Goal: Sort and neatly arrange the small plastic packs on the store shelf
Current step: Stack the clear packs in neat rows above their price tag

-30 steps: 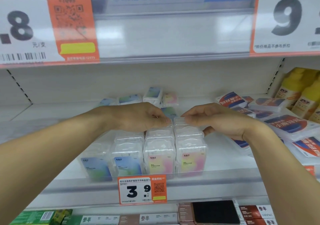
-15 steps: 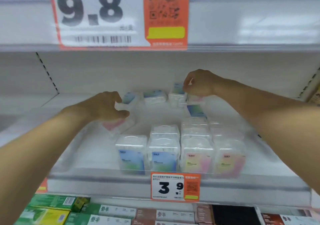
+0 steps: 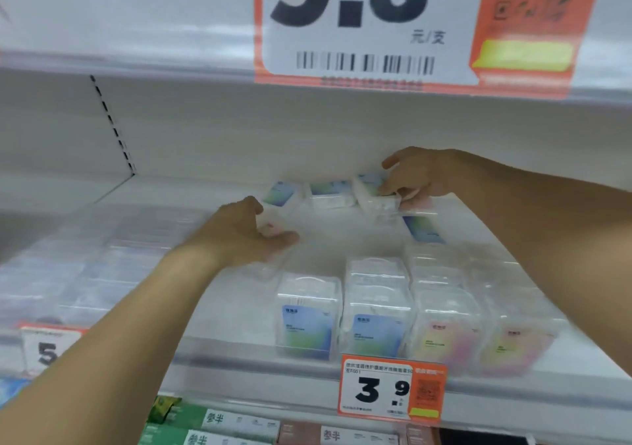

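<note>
Shelf (image 3: 212,308): white, carries all stock. Front rows (image 3: 410,311) of upright clear packs along the front edge, blue labels left, pink-yellow right, above the 3.9 price tag (image 3: 391,388). Loose packs (image 3: 328,195) lying flat and askew along the back edge. Right hand (image 3: 419,178): at the back edge, fingers curled round a tilted blue-label pack (image 3: 374,196). Left hand (image 3: 246,232): mid-shelf, fingers curled on a pink-label pack (image 3: 272,234), partly hidden. Step judged: gathering strays. Next move calls for standing each pack upright behind its matching colour row
</note>
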Tool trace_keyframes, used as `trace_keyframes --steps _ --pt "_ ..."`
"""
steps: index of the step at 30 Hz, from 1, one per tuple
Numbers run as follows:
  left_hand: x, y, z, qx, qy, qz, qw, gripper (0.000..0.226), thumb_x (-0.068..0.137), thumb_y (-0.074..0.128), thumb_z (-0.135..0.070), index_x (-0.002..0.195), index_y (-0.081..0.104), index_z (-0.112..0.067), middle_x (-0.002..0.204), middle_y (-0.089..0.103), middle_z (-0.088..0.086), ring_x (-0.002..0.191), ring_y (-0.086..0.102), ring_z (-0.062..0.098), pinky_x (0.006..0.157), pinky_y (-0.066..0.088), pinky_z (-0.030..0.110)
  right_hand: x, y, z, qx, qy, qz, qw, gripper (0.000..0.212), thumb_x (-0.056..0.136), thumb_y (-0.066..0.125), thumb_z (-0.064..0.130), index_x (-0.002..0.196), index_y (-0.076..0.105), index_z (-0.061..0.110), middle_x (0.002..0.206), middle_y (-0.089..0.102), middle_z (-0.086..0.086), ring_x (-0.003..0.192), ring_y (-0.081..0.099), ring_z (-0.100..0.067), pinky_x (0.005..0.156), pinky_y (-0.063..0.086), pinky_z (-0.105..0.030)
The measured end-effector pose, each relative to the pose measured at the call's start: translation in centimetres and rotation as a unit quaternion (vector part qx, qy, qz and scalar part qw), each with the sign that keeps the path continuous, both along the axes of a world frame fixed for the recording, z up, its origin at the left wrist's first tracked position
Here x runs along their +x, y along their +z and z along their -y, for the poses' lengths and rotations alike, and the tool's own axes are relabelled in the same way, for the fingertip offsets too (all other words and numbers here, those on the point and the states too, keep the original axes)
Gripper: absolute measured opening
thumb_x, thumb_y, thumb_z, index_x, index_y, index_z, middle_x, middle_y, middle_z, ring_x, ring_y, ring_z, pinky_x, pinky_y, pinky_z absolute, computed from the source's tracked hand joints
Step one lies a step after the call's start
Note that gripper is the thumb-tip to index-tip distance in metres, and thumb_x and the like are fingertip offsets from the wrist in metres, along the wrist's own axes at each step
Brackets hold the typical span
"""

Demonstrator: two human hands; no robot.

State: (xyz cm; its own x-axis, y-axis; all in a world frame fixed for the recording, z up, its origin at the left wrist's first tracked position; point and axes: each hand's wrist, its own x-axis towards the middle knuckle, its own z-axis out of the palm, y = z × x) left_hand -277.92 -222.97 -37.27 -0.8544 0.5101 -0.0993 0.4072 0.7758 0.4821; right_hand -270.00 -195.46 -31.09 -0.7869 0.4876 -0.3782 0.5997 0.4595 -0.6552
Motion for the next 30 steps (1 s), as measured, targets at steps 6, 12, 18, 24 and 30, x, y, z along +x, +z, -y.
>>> trace_keyframes --steps 6,12,18,24,30 --pt "-4.7 0.6 -4.4 0.053 0.049 -0.145 0.987 0.06 0.091 0.054 -0.049 0.128 0.047 -0.002 0.125 0.056 0.02 0.117 0.051 0.034 0.096 0.044 0.039 -0.7 -0.7 0.4 0.027 -0.045 0.001 0.999 0.015 0.076 0.075 0.011 0.075 0.061 0.006 0.077 0.055 -0.013 0.064 0.053 -0.023 0.075 0.058 -0.037" --pt "-5.7 -1.1 -6.1 0.017 0.009 -0.064 0.998 0.068 0.088 0.062 -0.048 0.14 0.038 -0.011 0.126 0.058 0.014 0.091 0.06 0.03 0.083 0.052 0.036 -1.2 0.1 1.6 0.074 0.001 0.004 0.997 0.056 0.081 0.078 0.004 0.131 0.054 0.001 0.121 0.06 -0.018 0.111 0.061 -0.036 0.087 0.058 -0.048" --pt "-5.3 -0.4 -5.5 0.118 0.028 -0.065 0.99 0.092 0.064 0.087 -0.029 0.142 0.041 -0.012 0.131 0.054 0.01 0.117 0.054 0.025 0.087 0.043 0.026 -1.4 -0.8 2.9 0.185 0.123 0.043 0.974 0.09 0.071 0.086 0.008 0.148 0.04 0.017 0.129 0.058 -0.006 0.1 0.064 -0.031 0.076 0.059 -0.039" --pt "-2.2 1.2 -3.3 0.264 0.013 -0.004 0.964 0.067 0.044 0.087 -0.047 0.095 0.068 -0.008 0.095 0.071 0.007 0.084 0.07 0.024 0.07 0.06 0.046 -0.5 -1.1 4.6 0.255 0.204 0.06 0.943 0.048 0.071 0.082 0.005 0.117 0.067 0.006 0.108 0.068 -0.009 0.091 0.065 -0.026 0.077 0.054 -0.033" --pt "1.3 3.0 -1.2 0.323 -0.066 0.119 0.936 0.066 0.066 0.087 -0.01 0.118 0.051 -0.024 0.11 0.062 0.007 0.095 0.066 0.024 0.075 0.059 0.051 1.4 1.2 4.5 0.096 0.096 -0.064 0.989 0.047 0.073 0.082 0.008 0.113 0.059 0.013 0.107 0.064 -0.012 0.085 0.065 -0.02 0.068 0.062 -0.031"
